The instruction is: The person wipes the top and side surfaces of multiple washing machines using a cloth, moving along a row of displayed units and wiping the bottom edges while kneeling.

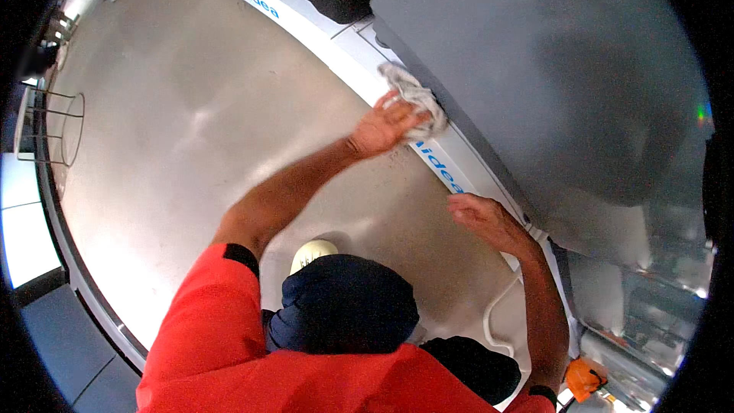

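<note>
A greyish-white cloth (430, 107) lies crumpled against the long white ledge (348, 75) that runs diagonally along the foot of a grey appliance. My left hand (388, 125) reaches across and presses the cloth onto this ledge, its fingers over the fabric and slightly blurred. Lower down, my right hand (488, 220) rests by the ledge's near edge below blue lettering. Its fingers are curled in, and whatever they may hold is hidden.
The grey appliance panel (489, 38) rises beyond the ledge. A white cable (491, 325) curves near my right forearm. An orange item (584, 379) lies at lower right. On the far left stands a round wire frame (82, 126). A pale shoe (310, 251) shows below my left arm on the shiny floor (176, 176).
</note>
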The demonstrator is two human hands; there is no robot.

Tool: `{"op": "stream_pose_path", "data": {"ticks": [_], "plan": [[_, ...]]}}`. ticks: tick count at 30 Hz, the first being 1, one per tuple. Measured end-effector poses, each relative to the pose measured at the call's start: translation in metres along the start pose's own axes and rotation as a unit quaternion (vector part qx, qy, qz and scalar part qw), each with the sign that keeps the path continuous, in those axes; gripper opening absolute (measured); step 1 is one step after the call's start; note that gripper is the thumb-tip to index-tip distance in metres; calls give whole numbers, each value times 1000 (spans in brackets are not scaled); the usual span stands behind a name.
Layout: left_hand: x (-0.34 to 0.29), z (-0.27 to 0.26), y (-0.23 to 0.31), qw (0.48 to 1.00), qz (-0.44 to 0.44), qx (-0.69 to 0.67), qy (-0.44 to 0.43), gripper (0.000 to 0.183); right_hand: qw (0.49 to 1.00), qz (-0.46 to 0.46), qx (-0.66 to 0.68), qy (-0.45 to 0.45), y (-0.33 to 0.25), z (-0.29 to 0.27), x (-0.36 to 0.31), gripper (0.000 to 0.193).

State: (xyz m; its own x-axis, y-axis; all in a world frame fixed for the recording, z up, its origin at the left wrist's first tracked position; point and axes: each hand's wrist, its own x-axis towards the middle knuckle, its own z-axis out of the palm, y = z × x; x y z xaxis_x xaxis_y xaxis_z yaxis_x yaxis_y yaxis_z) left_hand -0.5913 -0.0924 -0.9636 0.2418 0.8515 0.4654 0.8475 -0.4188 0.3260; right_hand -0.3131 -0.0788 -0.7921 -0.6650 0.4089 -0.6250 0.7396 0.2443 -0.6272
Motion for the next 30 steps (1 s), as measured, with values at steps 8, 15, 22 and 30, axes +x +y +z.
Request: {"op": "stream_pose_path", "data": {"ticks": [8, 15, 22, 30], "plan": [[-21, -55, -130, 992, -57, 81, 75, 66, 988, 115, 103, -4, -16, -11, 13, 44], [1, 6, -37, 985, 144, 3, 95, 58, 999, 39, 19, -29, -40, -4, 22, 44], [-11, -63, -136, 987, 118, 86, 73, 56, 974, 169, 149, 6, -46, -29, -9, 40], [16, -52, -85, 966, 251, -26, 52, 49, 997, 63, 52, 1, -60, -33, 24, 40]]}}
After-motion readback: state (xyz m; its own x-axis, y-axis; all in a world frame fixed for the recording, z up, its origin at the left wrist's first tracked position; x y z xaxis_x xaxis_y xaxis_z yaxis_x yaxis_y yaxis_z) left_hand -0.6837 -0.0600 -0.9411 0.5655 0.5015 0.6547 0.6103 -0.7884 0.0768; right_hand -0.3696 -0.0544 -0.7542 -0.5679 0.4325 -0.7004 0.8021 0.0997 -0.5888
